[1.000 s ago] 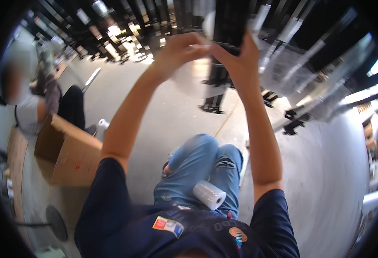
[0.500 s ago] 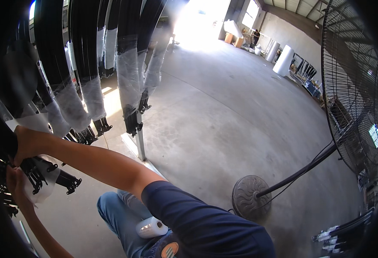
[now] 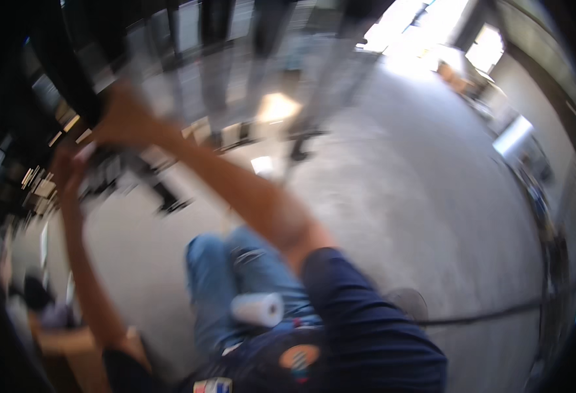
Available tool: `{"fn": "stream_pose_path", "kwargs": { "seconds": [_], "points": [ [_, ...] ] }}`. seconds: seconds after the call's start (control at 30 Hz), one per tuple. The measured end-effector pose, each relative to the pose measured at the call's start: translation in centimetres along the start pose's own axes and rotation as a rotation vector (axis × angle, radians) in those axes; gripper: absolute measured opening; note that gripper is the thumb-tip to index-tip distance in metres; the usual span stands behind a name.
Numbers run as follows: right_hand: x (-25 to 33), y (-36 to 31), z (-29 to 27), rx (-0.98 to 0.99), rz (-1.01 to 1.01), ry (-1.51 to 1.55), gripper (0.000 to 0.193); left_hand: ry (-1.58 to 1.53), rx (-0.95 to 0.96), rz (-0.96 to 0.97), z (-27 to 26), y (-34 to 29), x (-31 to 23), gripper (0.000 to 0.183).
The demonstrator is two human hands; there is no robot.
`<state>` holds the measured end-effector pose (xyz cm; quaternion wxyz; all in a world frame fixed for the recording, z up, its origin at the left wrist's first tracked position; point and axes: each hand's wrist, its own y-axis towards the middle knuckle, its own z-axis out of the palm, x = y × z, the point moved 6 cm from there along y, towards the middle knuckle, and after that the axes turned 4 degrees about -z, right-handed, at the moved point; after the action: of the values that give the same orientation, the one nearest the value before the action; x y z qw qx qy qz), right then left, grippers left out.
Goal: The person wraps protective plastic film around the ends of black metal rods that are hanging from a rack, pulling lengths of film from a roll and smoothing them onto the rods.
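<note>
Motion smears the head view. My right hand (image 3: 123, 118) reaches up at the upper left, against the lower part of a long black strip (image 3: 72, 69) that hangs from above. Just below and to its left is my left hand (image 3: 70, 169), raised close to the same strip's end. Fingers of both hands are blurred or hidden, so their grip is unclear. A black bracket-like end (image 3: 170, 204) sticks out below my right forearm. On my lap, over the blue jeans (image 3: 208, 275), lies a roll of clear or whitish film (image 3: 258, 309).
More black strips (image 3: 214, 23) with pale wrapped lower parts hang in a row across the top. A brown carton (image 3: 81, 354) stands at the lower left. The fan's round base (image 3: 408, 303) and pole are to my right. A large white roll (image 3: 514, 135) stands by the far wall.
The view has swung left and tilted, so the scene shifts right and blurs. My hands stay near the strip's lower end. The carton has come into view; the fan's cage has left it.
</note>
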<state>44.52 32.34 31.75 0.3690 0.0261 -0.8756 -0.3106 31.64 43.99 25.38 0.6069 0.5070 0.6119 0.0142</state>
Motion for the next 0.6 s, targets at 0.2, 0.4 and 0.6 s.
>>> {"fn": "stream_pose_path", "kwargs": {
  "seconds": [0.2, 0.4, 0.6],
  "points": [
    [3.9, -2.1, -3.2, -0.032, -0.103, 0.32, 0.029, -0.141, -0.054, -0.046, 1.4, -1.4, -7.8, 0.012],
    [4.5, -2.0, -2.1, 0.047, -0.117, 0.405, 0.026, 0.057, -0.007, 0.077, 1.2, -1.6, -9.7, 0.014],
    [3.7, -3.2, -2.5, 0.159, -0.147, 0.534, 0.043, 0.169, 0.182, 0.033, 3.5, 0.8, -10.2, 0.019]
  ]
}}
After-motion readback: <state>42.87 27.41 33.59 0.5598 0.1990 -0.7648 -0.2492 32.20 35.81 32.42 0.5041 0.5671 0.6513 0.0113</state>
